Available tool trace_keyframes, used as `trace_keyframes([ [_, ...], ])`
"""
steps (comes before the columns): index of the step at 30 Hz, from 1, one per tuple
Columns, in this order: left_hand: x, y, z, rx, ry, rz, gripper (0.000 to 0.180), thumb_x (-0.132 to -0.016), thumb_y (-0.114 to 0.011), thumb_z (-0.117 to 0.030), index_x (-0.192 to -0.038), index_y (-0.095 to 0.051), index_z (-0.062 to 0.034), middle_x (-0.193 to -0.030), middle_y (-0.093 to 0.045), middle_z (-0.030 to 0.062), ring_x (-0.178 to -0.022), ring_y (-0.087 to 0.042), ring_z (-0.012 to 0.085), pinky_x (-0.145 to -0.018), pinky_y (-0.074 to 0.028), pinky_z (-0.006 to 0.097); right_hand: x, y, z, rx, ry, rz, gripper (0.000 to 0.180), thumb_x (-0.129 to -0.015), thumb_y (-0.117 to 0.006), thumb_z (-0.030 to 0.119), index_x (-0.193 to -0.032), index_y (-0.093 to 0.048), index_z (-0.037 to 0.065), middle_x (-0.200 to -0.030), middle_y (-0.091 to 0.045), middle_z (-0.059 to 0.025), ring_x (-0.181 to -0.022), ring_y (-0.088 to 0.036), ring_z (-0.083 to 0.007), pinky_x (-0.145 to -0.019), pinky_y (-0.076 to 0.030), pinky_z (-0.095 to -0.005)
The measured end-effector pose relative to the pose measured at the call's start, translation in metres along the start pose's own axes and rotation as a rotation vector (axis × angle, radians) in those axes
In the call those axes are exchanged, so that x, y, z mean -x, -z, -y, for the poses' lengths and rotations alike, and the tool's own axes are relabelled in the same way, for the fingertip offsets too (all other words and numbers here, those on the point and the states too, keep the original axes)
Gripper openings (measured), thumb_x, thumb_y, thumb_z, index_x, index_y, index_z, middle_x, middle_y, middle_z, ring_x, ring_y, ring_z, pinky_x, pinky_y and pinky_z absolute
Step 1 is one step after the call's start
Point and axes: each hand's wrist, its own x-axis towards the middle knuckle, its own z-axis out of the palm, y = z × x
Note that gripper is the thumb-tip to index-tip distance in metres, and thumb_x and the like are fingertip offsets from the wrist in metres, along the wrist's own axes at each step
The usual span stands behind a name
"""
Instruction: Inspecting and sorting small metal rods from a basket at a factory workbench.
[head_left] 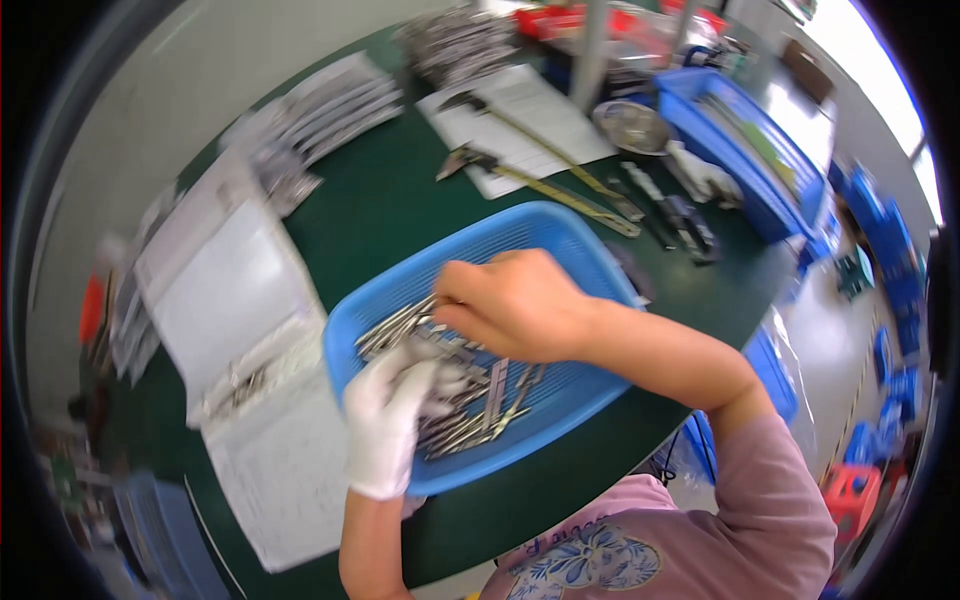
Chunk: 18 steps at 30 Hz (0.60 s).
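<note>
Thin metal pieces [468,428], dozens, overlapping too much to count; they lie in one blue basket [570,388], mostly toward 7 o'clock of its centre, some at 9 to 10 (12 = top of view). Two hands over them, so part of the heap is hidden. Left hand [388,420], white glove, at 8 o'clock: fingers bent, blurred, right at the pieces; can't tell if clamped on any. Right hand [515,300], bare, just past centre toward 1 o'clock: fingers curled in, tips at the heap's upper edge; grip hidden, can't tell. Basket sits on one green worktop [370,190]. Two calipers [560,194] at 1 o'clock, partly across a white sheet [450,118]. One metal bowl [632,127] at 1, farther out. Second blue basket [690,105] at 2, greenish contents hard to make out. Bagged packets [340,110] at 11, plus a grey stack [455,45] near 12, cut off at top; layers blur, no count. One open folder [240,290] at 9 to 10.
</note>
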Motion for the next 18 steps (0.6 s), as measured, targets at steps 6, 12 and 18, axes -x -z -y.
trace_keyframes([
  [6,0.001,0.004,0.017,-0.031,-0.101,-0.098,0.017,-0.088,-0.047,-0.016,-0.091,-0.053,-0.0004,-0.063,-0.053,0.0041,-0.052,-0.051,0.0117,-0.047,-0.040,0.021,0.024,0.030,-0.018,-0.111,-0.113,-0.260,0.019,-0.080,-0.057,0.014,-0.095,-0.047,0.008,-0.071,-0.057,-0.0116,-0.064,-0.057,-0.0315,-0.056,-0.044,-0.0403],
  [12,0.003,0.008,0.019,0.189,-0.061,-0.169,0.019,-0.089,-0.046,-0.020,-0.079,-0.050,-0.0041,-0.051,-0.036,-0.0023,-0.041,-0.032,0.0076,-0.039,-0.026,0.020,0.136,0.079,-0.072,0.081,-0.621,-0.356,0.017,-0.076,-0.054,0.010,-0.093,-0.053,0.009,-0.085,-0.059,-0.0114,-0.074,-0.059,-0.0302,-0.063,-0.047,-0.0406],
  [18,-0.006,0.027,0.025,0.284,-0.047,-0.240,0.020,-0.092,-0.043,-0.024,-0.087,-0.052,-0.0069,-0.055,-0.037,-0.0035,-0.044,-0.034,0.0069,-0.041,-0.029,0.021,0.183,0.101,-0.102,0.310,-0.461,-0.406,0.017,-0.071,-0.059,0.007,-0.088,-0.056,0.010,-0.078,-0.056,-0.0068,-0.067,-0.056,-0.0276,-0.060,-0.044,-0.0378],
])
